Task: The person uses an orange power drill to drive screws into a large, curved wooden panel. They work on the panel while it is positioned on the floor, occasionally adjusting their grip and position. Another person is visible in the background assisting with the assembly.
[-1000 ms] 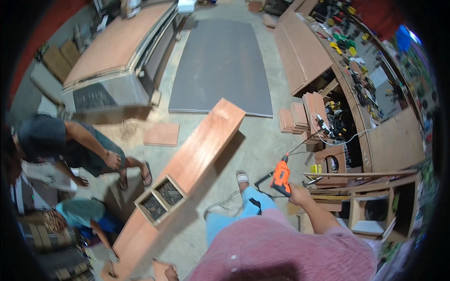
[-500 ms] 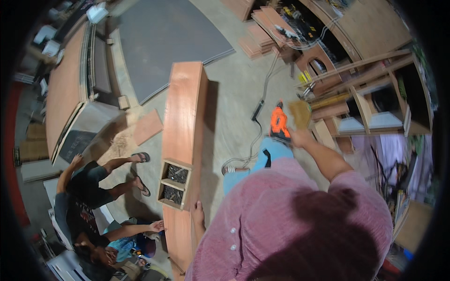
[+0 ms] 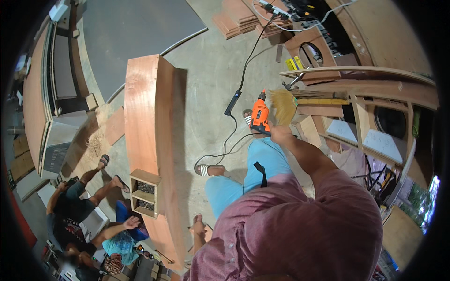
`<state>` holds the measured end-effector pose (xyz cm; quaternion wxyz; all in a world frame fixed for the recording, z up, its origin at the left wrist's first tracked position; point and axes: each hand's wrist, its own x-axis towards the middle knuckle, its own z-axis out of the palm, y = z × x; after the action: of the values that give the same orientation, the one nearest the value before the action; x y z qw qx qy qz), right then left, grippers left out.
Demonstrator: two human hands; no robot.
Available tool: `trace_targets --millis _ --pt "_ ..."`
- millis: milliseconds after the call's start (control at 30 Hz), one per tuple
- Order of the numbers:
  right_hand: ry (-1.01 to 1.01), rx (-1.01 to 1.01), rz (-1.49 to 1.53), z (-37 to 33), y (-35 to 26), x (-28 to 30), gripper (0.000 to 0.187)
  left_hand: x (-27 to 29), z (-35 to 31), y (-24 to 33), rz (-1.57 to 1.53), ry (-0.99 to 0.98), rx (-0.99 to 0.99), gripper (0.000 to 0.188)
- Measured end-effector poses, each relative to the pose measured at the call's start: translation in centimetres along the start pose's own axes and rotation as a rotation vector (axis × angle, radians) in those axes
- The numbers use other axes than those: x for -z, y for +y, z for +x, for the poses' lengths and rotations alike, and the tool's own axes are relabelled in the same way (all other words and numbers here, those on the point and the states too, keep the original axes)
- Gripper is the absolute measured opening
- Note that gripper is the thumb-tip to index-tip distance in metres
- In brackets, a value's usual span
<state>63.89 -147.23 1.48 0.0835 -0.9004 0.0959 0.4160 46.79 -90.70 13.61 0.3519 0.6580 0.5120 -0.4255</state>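
My right hand (image 3: 280, 134) grips an orange corded power drill (image 3: 260, 115) by its handle, bit pointing away from me. My left hand (image 3: 200, 228) is low beside the near right side of a long reddish wooden box (image 3: 141, 103). Its fingers look curled, and whatever they may hold is too small to make out. On top of the long box rests a small two-compartment wooden tray (image 3: 144, 174) holding dark screws or nails. The drill's black cable (image 3: 227, 149) loops over the floor near my sandalled feet.
At the left, a co-worker (image 3: 72, 220) sits with one hand (image 3: 131, 223) near the box; another person crouches beside them. A straw broom (image 3: 283, 107) and wooden shelving (image 3: 361, 112) stand right. A grey sheet (image 3: 140, 28), stacked boards (image 3: 234, 18) and a power strip (image 3: 274, 9) lie farther off.
The view has shifted, so the long box appears farther left. My left hand has come away from its side. The drill stays in my right hand. The co-worker's hand has drawn back from the box.
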Motion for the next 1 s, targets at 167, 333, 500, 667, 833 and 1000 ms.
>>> trace_targets --millis 167,333,500,667,833,1000 --pt "-0.054 -0.115 0.118 14.3 4.7 -0.3 0.073 -17.0 3.2 -4.7 0.559 -0.315 -0.195 0.11" --pt "0.33 -0.084 0.078 30.7 12.0 -8.3 0.079 -25.3 1.1 2.5 0.153 -0.102 0.201 0.112" --pt "0.16 -0.17 0.075 41.4 14.6 -5.5 0.082 -32.3 10.9 3.4 0.489 -0.097 0.036 0.093" --pt "0.222 -0.359 0.023 48.8 17.9 -6.0 0.087 -37.3 28.1 7.0 0.9 0.214 -0.327 0.096" --pt "0.306 -0.409 0.009 54.3 20.2 -7.5 0.092 -39.4 41.1 17.0 1.021 0.276 -0.24 0.116" --pt "0.441 -0.376 0.033 57.8 20.6 -8.3 0.091 -42.8 47.9 17.1 1.191 0.139 -0.261 0.102"
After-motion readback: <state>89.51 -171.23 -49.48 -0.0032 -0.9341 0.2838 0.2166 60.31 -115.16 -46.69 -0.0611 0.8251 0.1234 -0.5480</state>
